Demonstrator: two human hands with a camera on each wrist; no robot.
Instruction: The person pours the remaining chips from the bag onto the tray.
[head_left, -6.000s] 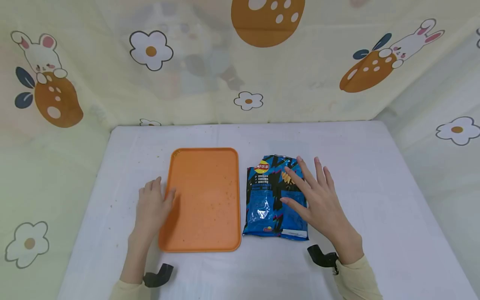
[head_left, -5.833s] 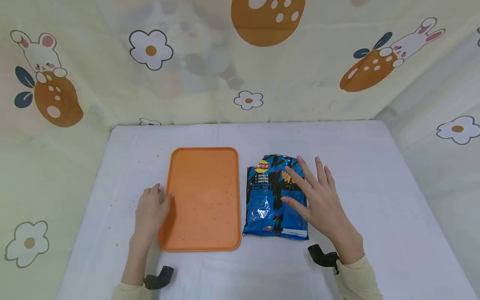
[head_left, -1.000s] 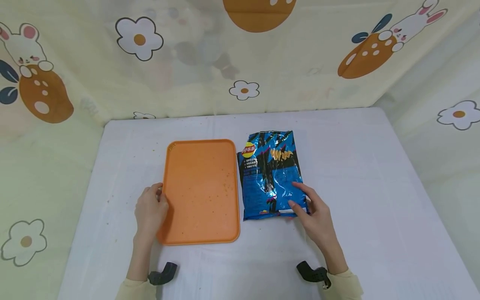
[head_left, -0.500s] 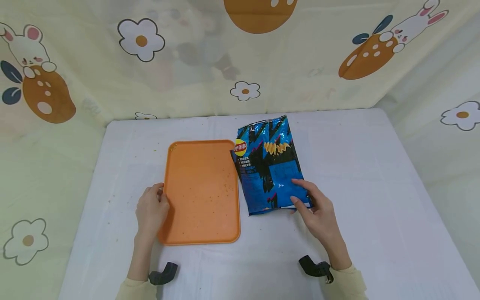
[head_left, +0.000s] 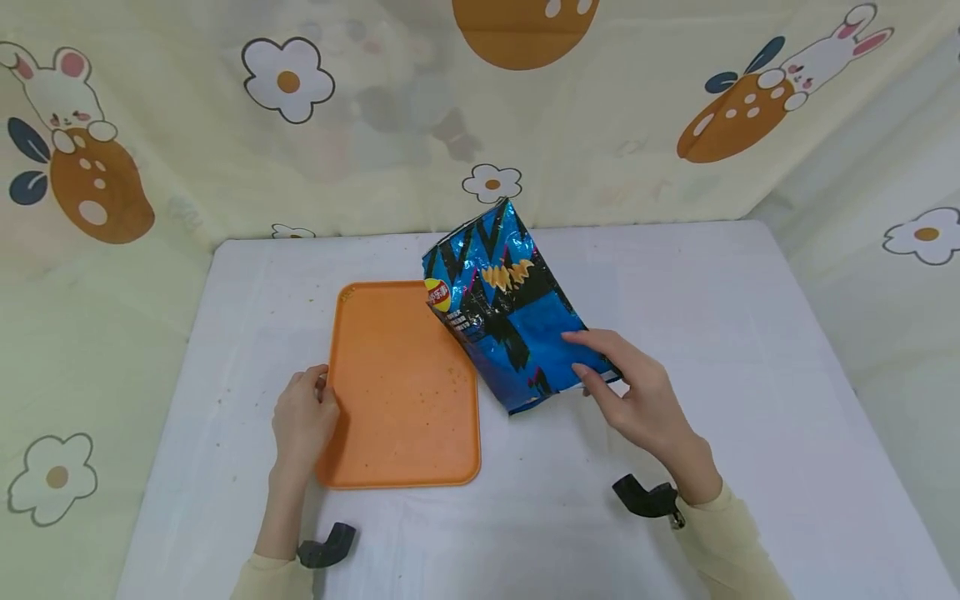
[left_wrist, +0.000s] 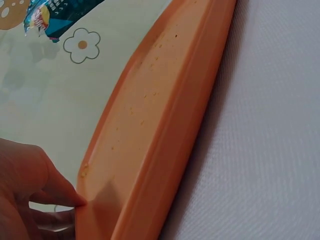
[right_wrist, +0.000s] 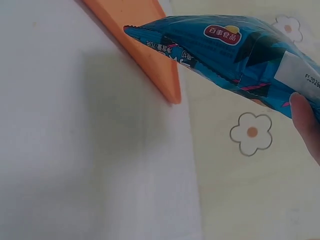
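Far left, on the printed cloth (head_left: 375, 175): one rabbit (head_left: 66, 92) on one spotted orange shape (head_left: 101, 187), with one flower (head_left: 52, 481) nearer. One left hand (head_left: 302, 421), below it one black wrist device (head_left: 326, 547) and one pale sleeve (head_left: 272, 578). Its fingers are bent at the left rim of the tray, thumb on the inner side; it pinches the rim.

One orange tray (head_left: 393, 383), lying flat on the white table (head_left: 750, 375), left of centre. Small crumbs (head_left: 427, 407) are scattered in it, too fine to count reliably; a few specks lie on the table to its left.

One blue and black snack bag (head_left: 536, 312), tilted, its far end leaning left over the tray's far right part. One red and yellow logo (head_left: 437, 294) shows on the upper face; one white label (right_wrist: 297, 72) is seen in the right wrist view.

One right hand (head_left: 637, 396), partly closed, gripping the bag at its near right corner, thumb and forefinger on the upper face. Behind it, one second wrist device and one second sleeve. Far right: one second rabbit on another spotted shape.
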